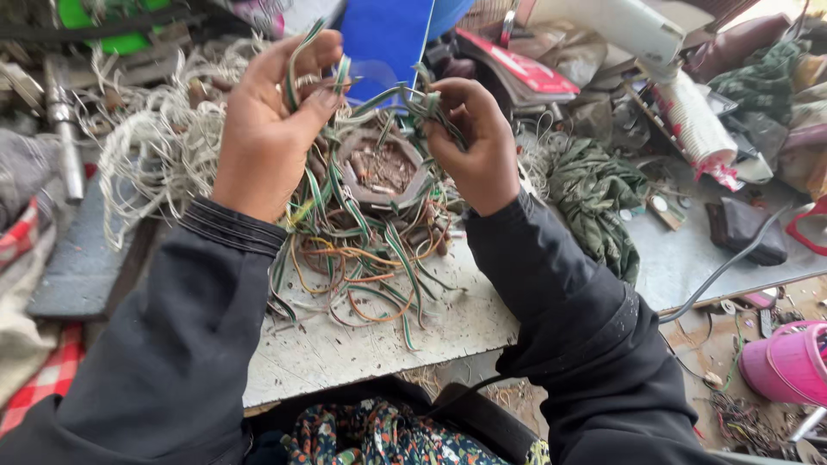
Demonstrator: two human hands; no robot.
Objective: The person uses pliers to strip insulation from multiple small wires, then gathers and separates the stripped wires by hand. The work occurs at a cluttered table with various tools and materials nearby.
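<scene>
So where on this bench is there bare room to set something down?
Bare board lies at the near edge, below the striped wires. The grey slab right of the green cloth is partly free. The back, around both hands, is crowded with white strands and clutter.

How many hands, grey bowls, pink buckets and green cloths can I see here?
Hands: 2, left hand and right hand, both gripping striped wires
Grey bowl: 1
Pink bucket: 1
Green cloth: 1
Total: 5
</scene>
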